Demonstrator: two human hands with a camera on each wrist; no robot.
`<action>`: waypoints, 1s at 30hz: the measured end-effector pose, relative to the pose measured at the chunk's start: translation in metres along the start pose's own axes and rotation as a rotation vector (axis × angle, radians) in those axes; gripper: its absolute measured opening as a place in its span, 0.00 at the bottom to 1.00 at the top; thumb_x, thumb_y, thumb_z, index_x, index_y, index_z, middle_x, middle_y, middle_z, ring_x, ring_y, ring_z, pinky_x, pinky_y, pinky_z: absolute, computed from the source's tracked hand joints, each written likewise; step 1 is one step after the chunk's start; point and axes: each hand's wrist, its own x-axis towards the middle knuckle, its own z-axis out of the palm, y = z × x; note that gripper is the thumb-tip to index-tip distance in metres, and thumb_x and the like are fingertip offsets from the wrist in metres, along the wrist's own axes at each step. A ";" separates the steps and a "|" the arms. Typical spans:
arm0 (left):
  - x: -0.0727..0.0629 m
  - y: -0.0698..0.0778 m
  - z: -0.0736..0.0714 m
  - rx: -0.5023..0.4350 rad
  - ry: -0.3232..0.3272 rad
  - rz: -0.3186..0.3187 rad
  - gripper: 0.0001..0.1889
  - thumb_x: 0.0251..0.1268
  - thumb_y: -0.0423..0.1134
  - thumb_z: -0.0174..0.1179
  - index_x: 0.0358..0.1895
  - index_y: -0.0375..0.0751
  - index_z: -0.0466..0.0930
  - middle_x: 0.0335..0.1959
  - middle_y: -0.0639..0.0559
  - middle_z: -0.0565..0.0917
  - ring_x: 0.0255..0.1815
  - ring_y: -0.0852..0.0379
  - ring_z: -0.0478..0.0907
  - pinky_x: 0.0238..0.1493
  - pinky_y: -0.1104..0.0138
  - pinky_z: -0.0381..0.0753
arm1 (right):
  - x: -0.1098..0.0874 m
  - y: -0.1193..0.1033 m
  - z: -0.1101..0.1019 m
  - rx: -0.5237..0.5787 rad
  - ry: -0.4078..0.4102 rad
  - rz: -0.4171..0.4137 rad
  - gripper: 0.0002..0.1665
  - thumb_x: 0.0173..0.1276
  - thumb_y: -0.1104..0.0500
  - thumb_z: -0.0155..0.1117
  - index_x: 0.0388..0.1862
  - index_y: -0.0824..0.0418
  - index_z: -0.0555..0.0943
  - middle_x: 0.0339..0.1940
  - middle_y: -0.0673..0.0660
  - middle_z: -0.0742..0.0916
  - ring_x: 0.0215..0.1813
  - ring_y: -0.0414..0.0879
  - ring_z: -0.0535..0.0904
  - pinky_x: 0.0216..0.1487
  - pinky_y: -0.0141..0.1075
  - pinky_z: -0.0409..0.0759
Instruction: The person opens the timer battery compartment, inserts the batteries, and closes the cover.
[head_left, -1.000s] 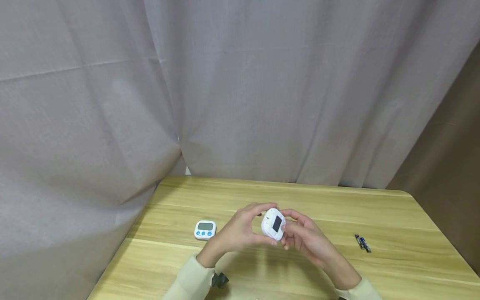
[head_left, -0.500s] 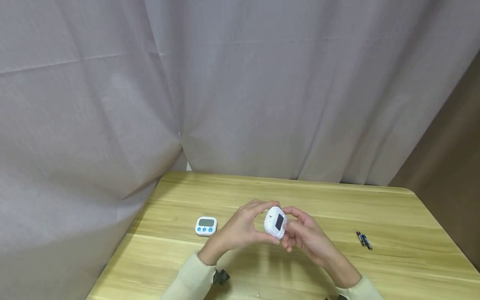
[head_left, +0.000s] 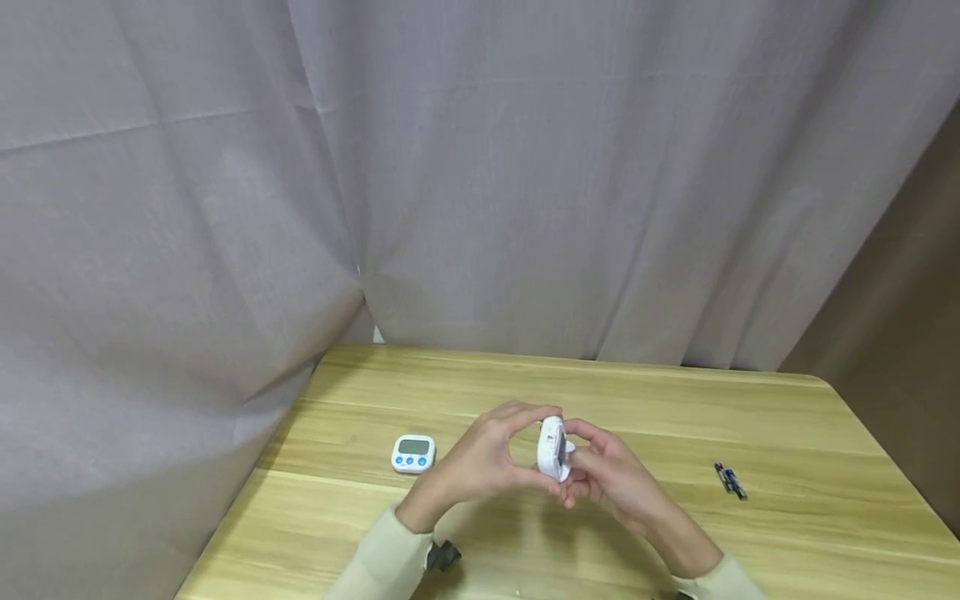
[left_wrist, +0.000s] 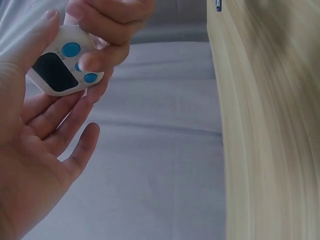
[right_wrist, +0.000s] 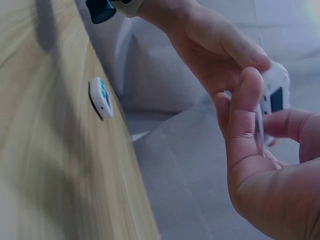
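A white digital timer (head_left: 550, 454) is held up over the table between both hands, its edge turned to the head camera. My left hand (head_left: 487, 458) grips it by opposite edges between thumb and fingers. The right hand (head_left: 611, 475) holds its other side, the thumb at the back. There a thin white flap (head_left: 570, 447) stands out beside the dark rectangle (right_wrist: 276, 99) on the back. In the left wrist view, the dark screen (left_wrist: 55, 72) and blue buttons (left_wrist: 71, 49) show, with right fingers over the button side.
A second white timer (head_left: 413, 454) with blue buttons lies face up on the wooden table (head_left: 360, 517), left of the hands. Two small batteries (head_left: 731, 482) lie side by side at the right. A grey curtain (head_left: 480, 208) hangs behind the table.
The held timer has turned from showing its back to nearly edge-on. A white flap now sticks out from its back by the right thumb. Both hands keep their hold.
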 end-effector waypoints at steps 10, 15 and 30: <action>-0.001 0.000 -0.004 -0.086 0.013 -0.047 0.46 0.47 0.46 0.86 0.73 0.49 0.74 0.64 0.57 0.84 0.57 0.62 0.80 0.61 0.64 0.84 | -0.001 -0.009 -0.007 -0.147 0.124 0.035 0.13 0.76 0.66 0.64 0.57 0.63 0.79 0.33 0.51 0.90 0.31 0.39 0.86 0.34 0.30 0.88; 0.001 -0.002 -0.004 -0.119 0.038 -0.041 0.46 0.48 0.42 0.86 0.73 0.44 0.73 0.63 0.54 0.84 0.55 0.59 0.82 0.60 0.64 0.86 | -0.002 -0.015 -0.013 -0.275 0.243 0.073 0.15 0.72 0.65 0.70 0.53 0.69 0.80 0.32 0.49 0.87 0.31 0.39 0.82 0.33 0.29 0.84; 0.003 -0.006 -0.007 -0.314 0.092 -0.066 0.45 0.49 0.33 0.84 0.73 0.48 0.72 0.63 0.53 0.85 0.57 0.59 0.83 0.61 0.64 0.85 | -0.008 0.021 -0.026 -0.621 0.089 0.154 0.19 0.60 0.71 0.76 0.47 0.75 0.78 0.26 0.53 0.83 0.27 0.38 0.76 0.27 0.26 0.74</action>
